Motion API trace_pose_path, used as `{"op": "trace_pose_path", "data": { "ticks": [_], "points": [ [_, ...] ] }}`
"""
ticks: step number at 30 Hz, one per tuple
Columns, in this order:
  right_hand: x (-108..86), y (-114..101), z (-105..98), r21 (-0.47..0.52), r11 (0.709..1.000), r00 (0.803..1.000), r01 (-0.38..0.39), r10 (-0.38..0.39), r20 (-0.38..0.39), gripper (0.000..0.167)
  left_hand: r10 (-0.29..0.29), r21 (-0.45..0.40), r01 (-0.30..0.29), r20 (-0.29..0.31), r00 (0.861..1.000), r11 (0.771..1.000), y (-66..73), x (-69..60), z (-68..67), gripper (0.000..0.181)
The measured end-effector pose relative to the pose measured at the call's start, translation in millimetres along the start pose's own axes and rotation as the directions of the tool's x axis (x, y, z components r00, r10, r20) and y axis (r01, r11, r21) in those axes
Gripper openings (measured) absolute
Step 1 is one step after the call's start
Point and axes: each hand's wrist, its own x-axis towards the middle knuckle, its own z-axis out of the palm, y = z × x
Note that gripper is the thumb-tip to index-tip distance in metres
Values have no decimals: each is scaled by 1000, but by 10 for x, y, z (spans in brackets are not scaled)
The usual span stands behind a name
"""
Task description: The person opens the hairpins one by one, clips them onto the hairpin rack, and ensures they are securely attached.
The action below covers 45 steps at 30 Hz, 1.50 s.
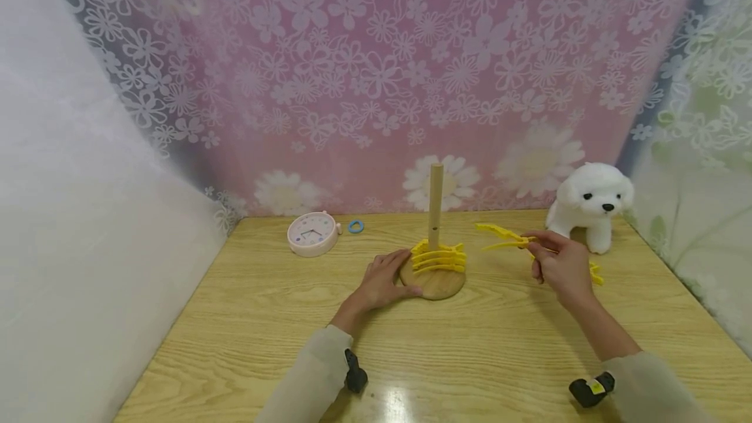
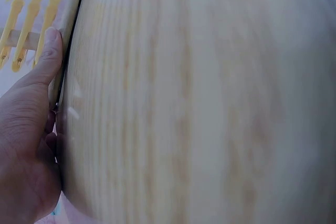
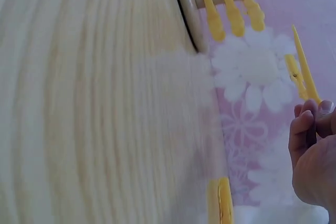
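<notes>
A wooden stand has a round base (image 1: pixel 435 286) and an upright post (image 1: pixel 435 204). Several yellow clips (image 1: pixel 439 258) are stacked low around the post; three show side by side in the left wrist view. My left hand (image 1: pixel 383 281) grips the base at its left edge, thumb at the front and fingers farther back. To the right of the stand, my right hand (image 1: pixel 561 265) pinches another yellow clip (image 1: pixel 504 235) above the table. That clip's two long arms are spread apart and point left toward the post. Another yellow clip (image 1: pixel 596 273) lies on the table, partly hidden behind my right hand.
A pink round clock (image 1: pixel 313 234) lies at the back left, with a small blue ring (image 1: pixel 356 226) beside it. At the back right stands a white plush dog (image 1: pixel 593 204), close behind my right hand. A flowered curtain (image 1: pixel 376 96) hangs along the table's back edge.
</notes>
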Motion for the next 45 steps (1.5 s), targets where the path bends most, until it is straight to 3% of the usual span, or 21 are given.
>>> {"op": "trace_pose_path", "data": {
  "ticks": [17, 24, 31, 45],
  "points": [
    [107, -221, 621, 26, 1000, 998, 14, -15, 64, 26, 31, 0, -31, -18, 999, 1000, -55, 24, 47, 94],
    [116, -249, 818, -14, 1000, 996, 1, 0, 93, 20, 23, 14, -23, -16, 1000, 1000, -64, -5, 53, 93],
    [148, -276, 924, -83, 996, 998, 22, -17, 68, 15, 30, 7, -30, -27, 999, 1000, -55, 21, 38, 93],
    [149, -295, 1030, -109, 994, 991, 23, -9, 130, 15, 13, -3, -13, -13, 1000, 1000, -26, 6, 20, 94]
  ]
}}
